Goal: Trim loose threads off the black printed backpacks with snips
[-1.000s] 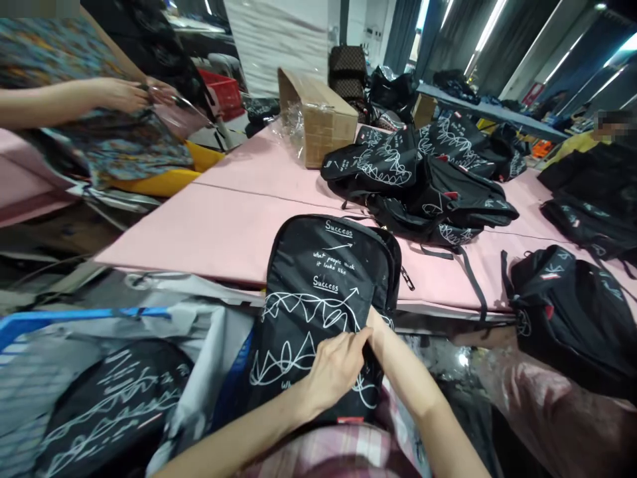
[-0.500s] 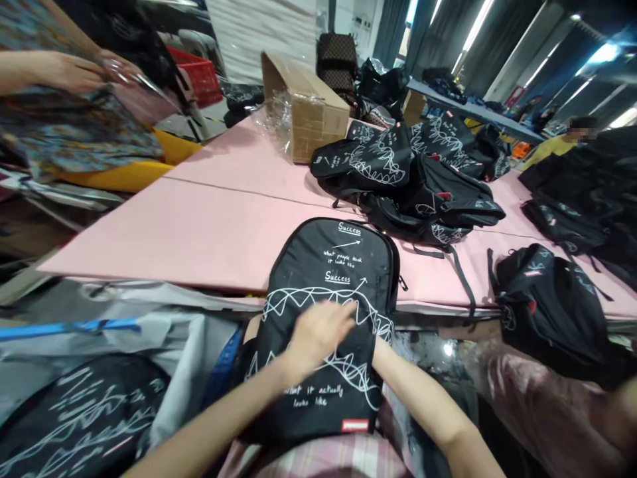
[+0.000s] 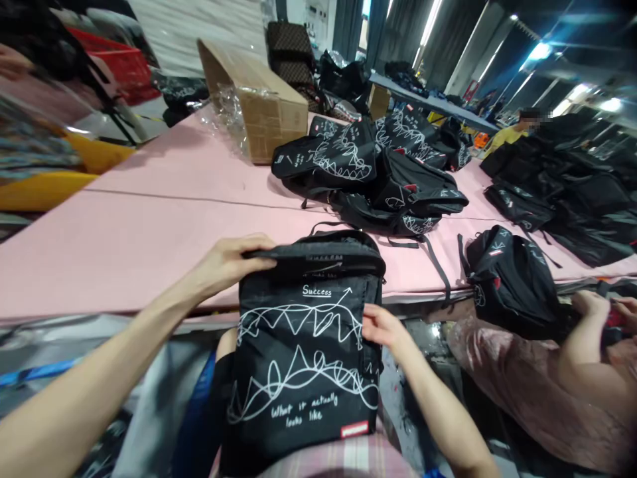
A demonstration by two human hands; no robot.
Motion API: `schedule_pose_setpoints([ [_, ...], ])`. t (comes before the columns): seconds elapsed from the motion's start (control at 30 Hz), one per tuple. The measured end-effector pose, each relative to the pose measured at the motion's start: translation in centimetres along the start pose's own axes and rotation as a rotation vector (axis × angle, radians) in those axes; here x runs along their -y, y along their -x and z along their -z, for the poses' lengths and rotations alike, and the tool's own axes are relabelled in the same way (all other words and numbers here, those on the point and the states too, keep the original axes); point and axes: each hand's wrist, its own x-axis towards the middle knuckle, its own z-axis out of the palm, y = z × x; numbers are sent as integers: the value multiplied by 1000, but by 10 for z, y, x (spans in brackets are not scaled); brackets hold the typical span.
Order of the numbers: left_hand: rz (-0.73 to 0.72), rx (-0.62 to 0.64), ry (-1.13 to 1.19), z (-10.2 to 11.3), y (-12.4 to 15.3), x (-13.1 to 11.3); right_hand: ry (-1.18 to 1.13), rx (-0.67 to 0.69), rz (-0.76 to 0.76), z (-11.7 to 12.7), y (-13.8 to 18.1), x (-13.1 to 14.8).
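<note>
A black backpack (image 3: 303, 358) with white scribble lines and the word "Success" stands on my lap against the edge of the pink table (image 3: 149, 226). My left hand (image 3: 229, 262) grips the backpack's top left corner, which is folded forward. My right hand (image 3: 382, 326) pinches the backpack's right side edge at mid height.
A pile of the same black backpacks (image 3: 368, 172) lies further back on the table, beside an open cardboard box (image 3: 259, 106). Another backpack (image 3: 507, 282) sits at the right edge, near a neighbouring person's hands (image 3: 597, 309). More black bags (image 3: 572, 192) lie far right.
My left hand has moved from the backpack's front panel up to its top corner and bent the top forward. My right hand has come onto the right edge. The view has shifted left.
</note>
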Motion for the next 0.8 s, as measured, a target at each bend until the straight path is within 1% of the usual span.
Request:
schedule_pose_setpoints([
  [0.03, -83, 115, -11, 3, 27, -6, -11, 107, -62, 17, 4, 10],
  [0.07, -156, 221, -33, 1, 55, -11, -36, 254, -140, 32, 9, 20],
  [0.1, -215, 321, -65, -4, 82, -15, -23, 253, -140, 43, 14, 31],
  [0.13, -255, 402, -112, -13, 107, -17, 59, 167, -64, 49, 19, 41],
  [0.17, -275, 443, -170, -25, 131, -17, 190, 112, 42, 49, 23, 48],
  [0.2, -281, 465, -236, -37, 152, -16, 348, 113, 147, 44, 27, 52],
  [0.23, -276, 462, -306, -48, 170, -13, 517, 169, 235, 35, 31, 50],
  [0.27, -263, 438, -372, -56, 186, -8, 680, 277, 290, 24, 34, 43],
  [0.33, -246, 397, -479, -63, 213, 4, 938, 511, 300, 2, 41, 18],
  [0.37, -251, 385, -519, -62, 224, 11, 1022, 576, 277, -5, 43, 3],
  [0.4, -251, 389, -556, -60, 235, 17, 1074, 611, 257, -9, 45, -12],
  [0.47, -243, 410, -611, -52, 250, 27, 1098, 642, 246, -8, 45, -35],
  [0.53, -221, 390, -617, -43, 255, 30, 1069, 663, 274, -2, 44, -45],
  [0.57, -203, 359, -591, -39, 252, 28, 1058, 670, 289, 1, 43, -47],
  [0.63, -138, 252, -521, -31, 233, 20, 1061, 674, 301, 4, 42, -46],
  [0.67, -85, 177, -510, -27, 217, 15, 1073, 672, 301, 4, 42, -45],
  [0.73, 16, 22, -522, -23, 174, 5, 1102, 675, 297, 1, 43, -45],
  [0.77, 54, -26, -545, -24, 149, 3, 1113, 679, 294, -2, 44, -46],
  [0.8, 73, -36, -548, -26, 123, 2, 1119, 677, 288, -4, 47, -47],
])
